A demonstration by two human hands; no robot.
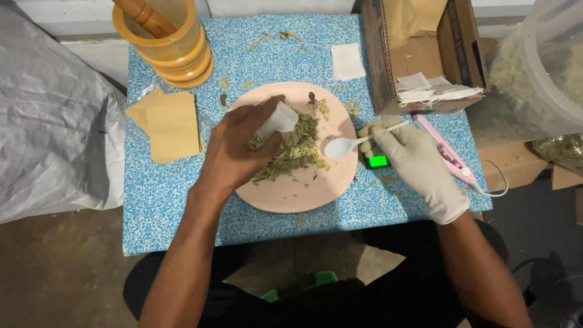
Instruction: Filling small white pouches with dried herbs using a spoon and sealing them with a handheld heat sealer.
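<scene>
1 pink plate point(285, 197), 1 white plastic spoon point(343, 146), 1 wooden mortar point(173, 51) w/ 1 pestle point(146, 15), 1 cardboard box point(388, 67), 2 hands: left point(240, 149), right point(413, 161).

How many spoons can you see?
1. The white plastic spoon is in the gloved right hand, its bowl over the pink plate beside the dried leaves.

Soft overhead light; sharp, edge-warped
</scene>
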